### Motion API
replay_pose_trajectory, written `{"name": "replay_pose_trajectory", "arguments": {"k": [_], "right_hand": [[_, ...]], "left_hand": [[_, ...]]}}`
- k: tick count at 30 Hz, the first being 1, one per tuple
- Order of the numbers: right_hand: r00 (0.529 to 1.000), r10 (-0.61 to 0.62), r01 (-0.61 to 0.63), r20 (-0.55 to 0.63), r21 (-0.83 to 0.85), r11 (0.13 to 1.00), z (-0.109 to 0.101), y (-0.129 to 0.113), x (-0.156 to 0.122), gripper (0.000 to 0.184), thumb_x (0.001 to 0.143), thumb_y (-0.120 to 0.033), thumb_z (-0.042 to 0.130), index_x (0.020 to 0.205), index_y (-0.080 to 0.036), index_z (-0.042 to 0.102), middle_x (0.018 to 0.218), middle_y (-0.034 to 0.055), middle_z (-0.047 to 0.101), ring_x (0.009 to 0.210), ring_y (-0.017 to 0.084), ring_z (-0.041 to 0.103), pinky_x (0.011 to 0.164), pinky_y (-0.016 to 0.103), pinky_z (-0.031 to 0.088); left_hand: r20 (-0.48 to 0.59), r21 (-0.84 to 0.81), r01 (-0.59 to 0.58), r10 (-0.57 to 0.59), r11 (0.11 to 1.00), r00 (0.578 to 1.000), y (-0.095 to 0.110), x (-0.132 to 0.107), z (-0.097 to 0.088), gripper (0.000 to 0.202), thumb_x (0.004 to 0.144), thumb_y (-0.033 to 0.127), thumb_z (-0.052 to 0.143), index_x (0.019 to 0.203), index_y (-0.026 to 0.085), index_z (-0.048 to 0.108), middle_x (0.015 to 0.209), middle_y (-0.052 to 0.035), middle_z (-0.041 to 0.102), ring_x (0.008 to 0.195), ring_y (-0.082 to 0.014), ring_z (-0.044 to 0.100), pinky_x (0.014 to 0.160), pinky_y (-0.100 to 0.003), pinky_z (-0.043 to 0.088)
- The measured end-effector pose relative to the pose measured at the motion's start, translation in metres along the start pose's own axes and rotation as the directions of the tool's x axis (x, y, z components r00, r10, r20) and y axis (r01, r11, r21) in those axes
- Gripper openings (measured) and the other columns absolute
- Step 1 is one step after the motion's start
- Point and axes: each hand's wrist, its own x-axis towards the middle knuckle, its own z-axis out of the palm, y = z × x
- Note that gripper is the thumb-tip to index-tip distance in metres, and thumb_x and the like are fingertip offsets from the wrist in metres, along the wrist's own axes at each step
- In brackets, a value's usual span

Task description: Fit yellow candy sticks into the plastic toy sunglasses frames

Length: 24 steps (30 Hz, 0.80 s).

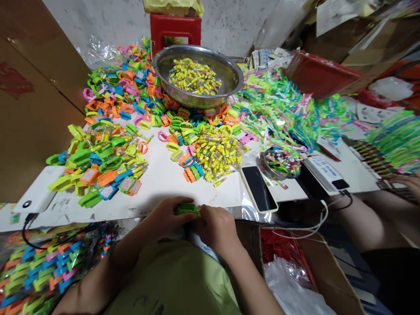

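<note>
- A wide steel bowl [236,75] stands at the far middle of the table [164,181], on a heap of coloured plastic pieces [131,94]. It holds a mound of small yellow wrapped packets [194,77].
- A small round dish [267,169] sits right of centre, just beside a dark phone [259,189]. It is filled with mixed coloured bits too small to tell apart.
- An open cardboard box [331,280] lies near right, below the table edge, with something red [278,249] and clear plastic bags [288,288] inside.
- The green plastic piece [187,208] is at the near edge of the table, in the middle, gripped between both hands.
- Its long axis runs left to right, roughly along the table edge. Both ends are covered, so which way it points cannot be told.
- The left hand [166,216] has its fingers curled and pinches the piece's left end.
- The right hand [215,227] has its fingers bunched together and closed on the right end.
- Another person's arm [370,218] rests at the right edge.
</note>
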Motion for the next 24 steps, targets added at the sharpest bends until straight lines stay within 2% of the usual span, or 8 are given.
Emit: {"name": "replay_pose_trajectory", "arguments": {"k": [3,6,10,12,13,15,19,24], "right_hand": [[0.998,0.022,-0.024,0.067,0.032,0.999,0.006,0.009,0.01,0.013,0.085,-0.029,0.063,0.095,-0.021,0.061,0.081,0.0029,0.065,0.077,0.02,0.058,0.066,0.029,0.031],[0.993,0.113,-0.112,0.022,-0.067,0.992,0.004,0.037,0.023,0.031,0.09,-0.037,0.059,0.117,-0.021,0.056,0.104,0.0081,0.063,0.093,0.025,0.055,0.075,0.033,0.033],[0.97,0.238,-0.245,-0.056,-0.237,0.94,0.005,0.079,0.034,0.021,0.092,-0.022,0.053,0.112,-0.023,0.06,0.109,0.0093,0.06,0.094,0.027,0.053,0.076,0.035,0.031],[0.979,0.197,-0.204,-0.056,-0.238,0.949,0.008,0.088,0.036,0.022,0.09,-0.019,0.055,0.11,-0.025,0.061,0.113,0.0088,0.06,0.098,0.027,0.052,0.079,0.036,0.031],[0.984,0.17,-0.179,-0.058,-0.232,0.956,0.01,0.09,0.038,0.02,0.09,-0.02,0.056,0.109,-0.024,0.061,0.115,0.0087,0.06,0.101,0.027,0.051,0.081,0.037,0.031],[0.991,0.121,-0.131,-0.057,-0.229,0.965,0.012,0.089,0.041,0.014,0.09,-0.021,0.055,0.103,-0.023,0.06,0.116,0.0091,0.06,0.104,0.027,0.051,0.084,0.039,0.03],[0.995,0.085,-0.091,-0.048,-0.161,0.983,0.014,0.08,0.044,0.01,0.094,-0.024,0.049,0.092,-0.018,0.057,0.099,0.0099,0.064,0.097,0.027,0.054,0.088,0.043,0.032],[0.967,0.223,-0.178,-0.124,0.296,0.938,0.018,0.066,0.028,0.014,0.097,-0.026,0.037,0.099,-0.018,0.048,0.089,0.0081,0.061,0.083,0.023,0.058,0.076,0.036,0.043]], "left_hand": [[-0.051,0.127,0.033,-0.027,0.991,0.998,-0.002,-0.001,-0.02,0.049,0.075,0.047,0.069,0.113,0.017,0.068,0.11,-0.0077,0.073,0.102,-0.0276,0.066,0.09,-0.036,0.053],[-0.358,0.288,0.098,0.012,0.953,0.934,-0.004,-0.008,-0.061,0.052,0.079,0.05,0.063,0.121,0.019,0.062,0.122,-0.0089,0.067,0.108,-0.0294,0.063,0.096,-0.041,0.049],[-0.73,0.528,0.325,0.224,0.784,0.646,-0.007,-0.015,-0.127,0.058,0.085,0.047,0.057,0.135,0.018,0.05,0.131,-0.0145,0.058,0.12,-0.0364,0.054,0.102,-0.053,0.042],[-0.776,0.595,0.409,0.362,0.691,0.517,-0.007,-0.01,-0.141,0.062,0.085,0.042,0.06,0.137,0.012,0.048,0.142,-0.0198,0.045,0.131,-0.0418,0.041,0.107,-0.058,0.034],[-0.767,0.622,0.411,0.414,0.666,0.49,-0.008,-0.005,-0.139,0.06,0.085,0.041,0.061,0.136,0.011,0.049,0.146,-0.0207,0.039,0.134,-0.043,0.035,0.109,-0.06,0.031],[-0.69,0.693,0.297,0.485,0.657,0.537,-0.008,0.011,-0.121,0.046,0.086,0.038,0.059,0.126,0.015,0.059,0.146,-0.0175,0.038,0.135,-0.0402,0.034,0.11,-0.058,0.029],[-0.337,0.687,-0.127,0.469,0.716,0.817,-0.016,0.055,-0.055,0.026,0.092,0.035,0.051,0.108,0.022,0.068,0.126,-0.0097,0.056,0.12,-0.0287,0.048,0.106,-0.047,0.037],[-0.242,0.554,-0.224,0.413,0.802,0.878,-0.028,0.088,-0.013,0.023,0.09,0.032,0.056,0.108,0.019,0.063,0.115,-0.0091,0.06,0.114,-0.0272,0.05,0.101,-0.045,0.041]]}}
